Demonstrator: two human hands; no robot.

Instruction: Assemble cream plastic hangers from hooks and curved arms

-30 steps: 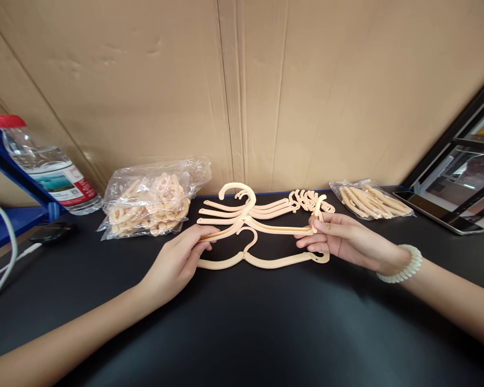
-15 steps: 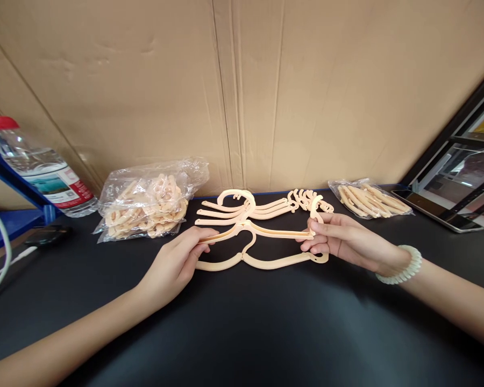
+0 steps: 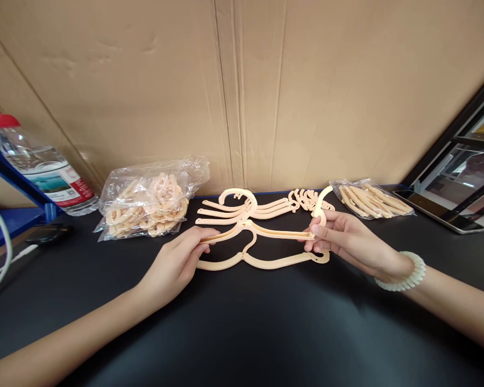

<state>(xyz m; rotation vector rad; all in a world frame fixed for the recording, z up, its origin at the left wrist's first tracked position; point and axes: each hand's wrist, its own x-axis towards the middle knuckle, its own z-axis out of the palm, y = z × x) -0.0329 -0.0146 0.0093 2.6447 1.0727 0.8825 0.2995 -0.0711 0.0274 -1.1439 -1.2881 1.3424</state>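
A peach plastic hanger (image 3: pixel 280 233) is held up over the black table, its hollow side showing. My left hand (image 3: pixel 176 263) pinches the hanger's left arm. At the right arm's end, my right hand (image 3: pixel 349 239) holds a small curved hook piece (image 3: pixel 321 207) against the hanger tip; the fingers partly hide where they meet. Another hanger (image 3: pixel 278 263) lies flat on the table just below, with a hook piece (image 3: pixel 320 257) at its right end. Behind are several loose hanger arms (image 3: pixel 270 208) and a row of small hook pieces (image 3: pixel 306 199).
A clear bag of peach parts (image 3: pixel 145 207) lies at the back left, beside a red-capped water bottle (image 3: pixel 50 172). At the back right are a bag of long pieces (image 3: pixel 373 200) and a phone (image 3: pixel 435 210). A white cable (image 3: pixel 6 236) runs along the left edge.
The small hook piece in my right hand has turned, its free end now pointing up and to the right. My right fingers have shifted slightly. My left hand stays on the hanger.
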